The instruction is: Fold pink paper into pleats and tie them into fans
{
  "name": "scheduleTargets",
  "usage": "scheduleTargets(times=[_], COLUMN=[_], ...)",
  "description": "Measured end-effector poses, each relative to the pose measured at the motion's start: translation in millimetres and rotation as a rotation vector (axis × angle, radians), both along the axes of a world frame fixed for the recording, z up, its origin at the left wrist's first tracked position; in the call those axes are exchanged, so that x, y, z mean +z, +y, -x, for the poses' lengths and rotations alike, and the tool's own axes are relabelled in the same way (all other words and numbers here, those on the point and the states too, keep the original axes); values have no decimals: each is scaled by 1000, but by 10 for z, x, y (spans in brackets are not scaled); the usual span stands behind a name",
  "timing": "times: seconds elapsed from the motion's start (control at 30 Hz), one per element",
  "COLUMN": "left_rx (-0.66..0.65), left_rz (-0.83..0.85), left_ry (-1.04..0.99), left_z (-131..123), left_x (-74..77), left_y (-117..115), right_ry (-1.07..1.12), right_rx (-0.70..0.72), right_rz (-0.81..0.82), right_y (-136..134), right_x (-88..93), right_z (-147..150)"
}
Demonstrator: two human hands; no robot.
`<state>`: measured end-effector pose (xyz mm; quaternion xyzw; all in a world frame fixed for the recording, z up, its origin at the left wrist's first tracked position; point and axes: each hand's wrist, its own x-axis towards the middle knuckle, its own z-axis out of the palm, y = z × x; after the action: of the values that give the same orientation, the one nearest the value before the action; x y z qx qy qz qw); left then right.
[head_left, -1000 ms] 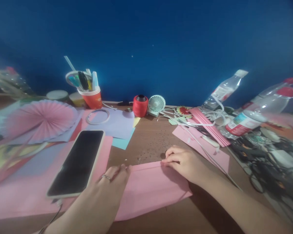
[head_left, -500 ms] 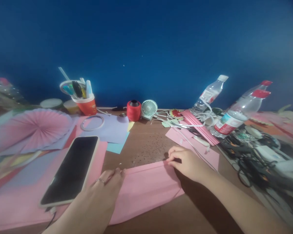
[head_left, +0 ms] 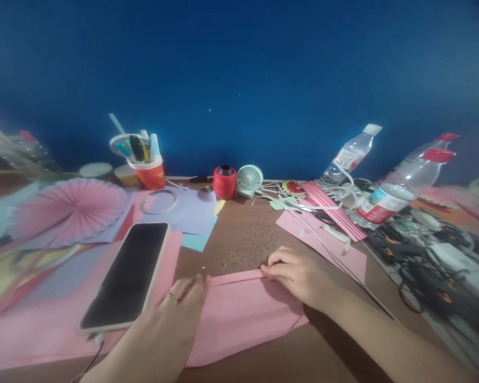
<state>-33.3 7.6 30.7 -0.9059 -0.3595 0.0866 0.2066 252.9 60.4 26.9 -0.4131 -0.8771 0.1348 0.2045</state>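
Observation:
A sheet of pink paper [head_left: 251, 324] lies in front of me on the wooden table, with a narrow strip folded over along its far edge. My left hand [head_left: 179, 314], wearing a ring, is closed at the paper's left side. Its fingertips press the far left corner of the fold, and its thumb is hidden. At the far right part of the fold, my right hand [head_left: 297, 276] pinches the paper between thumb and fingers. Left of the sheet, a phone [head_left: 125, 276] with a cable plugged in rests on other pink paper.
Behind stand a red thread spool [head_left: 224, 183], a small fan [head_left: 249, 180] and a red cup [head_left: 148, 173] of pens. A pleated pink paper fan [head_left: 69, 207] lies at left. Bottles [head_left: 399, 191], a pleated pink strip [head_left: 335, 213] and tangled cables [head_left: 419, 276] crowd the right.
My right hand has slid left along the paper's far edge, and the folded strip there shows more plainly. My left hand keeps its place on the paper. The camera has turned slightly left.

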Motion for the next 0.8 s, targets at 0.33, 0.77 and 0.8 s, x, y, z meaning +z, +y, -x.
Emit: scheduleTargets(times=[0.33,0.77,0.8], left_rx=[-83,30,30], left_rz=[23,27,42], left_ry=[2,-175,-181], left_z=[-5,-26,-28], left_x=[54,58,68], left_y=[51,96,112], right_ry=[100,-159,-174], right_rx=[-189,110,82], right_rz=[247,-22,-1], right_y=[-60,-3,2], right_x=[90,254,255], right_z=[43,88,152])
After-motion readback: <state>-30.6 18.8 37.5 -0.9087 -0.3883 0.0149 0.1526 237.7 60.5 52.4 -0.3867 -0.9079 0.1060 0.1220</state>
